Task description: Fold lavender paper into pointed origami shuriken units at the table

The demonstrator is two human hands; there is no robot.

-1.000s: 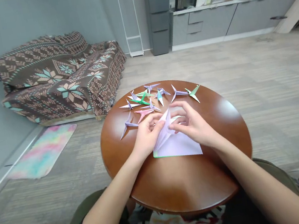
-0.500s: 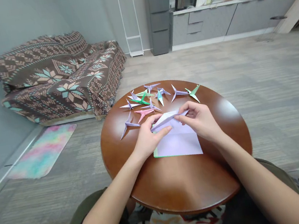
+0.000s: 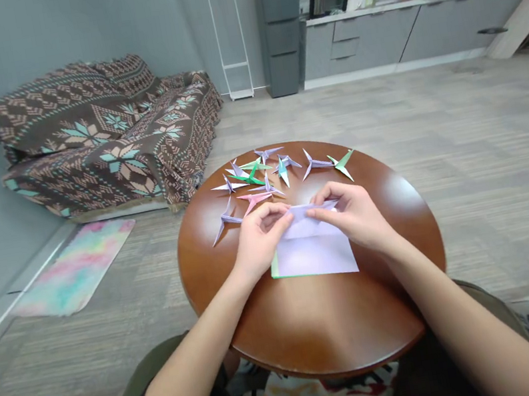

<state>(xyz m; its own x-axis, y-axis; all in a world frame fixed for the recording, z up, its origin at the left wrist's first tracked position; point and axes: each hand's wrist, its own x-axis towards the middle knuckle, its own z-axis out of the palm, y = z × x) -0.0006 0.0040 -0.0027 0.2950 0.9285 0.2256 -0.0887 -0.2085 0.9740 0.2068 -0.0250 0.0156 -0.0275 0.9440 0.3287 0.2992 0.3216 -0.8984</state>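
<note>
Left hand: the person's left hand (image 3: 258, 236) pinches the left end of a folded lavender paper piece (image 3: 301, 225), thumb in front.
Right hand: the right hand (image 3: 356, 213) grips the same piece toward its right end, thumb on the near face.
Folded paper: it is over the far part of a stack of flat lavender sheets with a green lower edge (image 3: 315, 260); whether it touches them cannot be told.
Table: the stack rests on a round, glossy brown wooden table (image 3: 326, 323).
Paper figures: beyond the hands, a pink pointed paper figure (image 3: 255, 199) lies near the left hand, a slender-pointed purple paper figure (image 3: 224, 221) to its left, a pale green pointed paper figure (image 3: 342, 165) farther right.
</note>
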